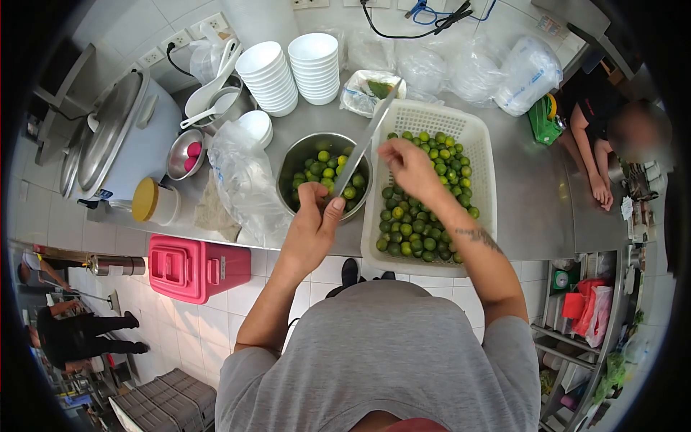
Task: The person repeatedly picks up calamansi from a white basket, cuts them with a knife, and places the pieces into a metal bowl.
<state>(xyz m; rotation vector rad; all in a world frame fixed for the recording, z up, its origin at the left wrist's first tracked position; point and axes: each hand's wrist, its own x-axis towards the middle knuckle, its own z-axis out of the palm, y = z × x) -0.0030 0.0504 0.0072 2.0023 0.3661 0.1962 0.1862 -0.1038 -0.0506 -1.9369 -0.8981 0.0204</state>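
Observation:
My left hand point(314, 222) is closed around the lower end of a long knife point(367, 144), over the near edge of a steel bowl point(282, 180). The blade slants up and to the right across the bowl, its tip near the small white basket. Green limes point(322, 173) fill much of the bowl. My right hand point(412, 169) hovers over the left side of a white plastic basket point(482, 144) with many small limes point(417, 227). Its fingers are curled together beside the blade; whatever they hold, if anything, is hidden.
Stacked white bowls point(313, 68), a plastic bag point(248, 180) and a yellow-lidded tub point(155, 201) stand left. Behind lie a small lined basket point(356, 93) and wrapped packs point(529, 75). A pink cooler point(198, 268) is on the floor. A co-worker's hands point(601, 191) are at right.

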